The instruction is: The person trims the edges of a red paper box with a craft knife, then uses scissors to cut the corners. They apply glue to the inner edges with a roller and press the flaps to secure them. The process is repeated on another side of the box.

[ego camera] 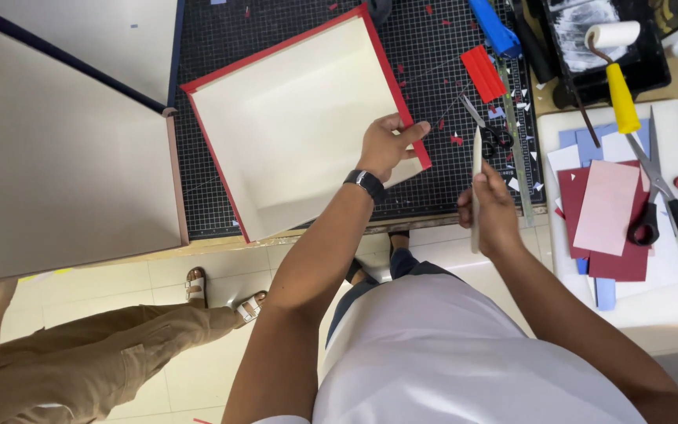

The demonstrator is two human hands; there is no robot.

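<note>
On cutting mat [433, 188] at desk's near edge, red-edged cream board [300, 118] pinched at near-right corner by left hand [384, 145], prob. stiff, light, best gripped at edges w/ thumb on top; right hand [490, 206] closed round slim white folder tool [476, 184].

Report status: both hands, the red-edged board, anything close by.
Left hand grips red-edged cream board at its right edge. Right hand holds white folding tool upright. Small scissors and ruler lie close by on cutting mat.
</note>
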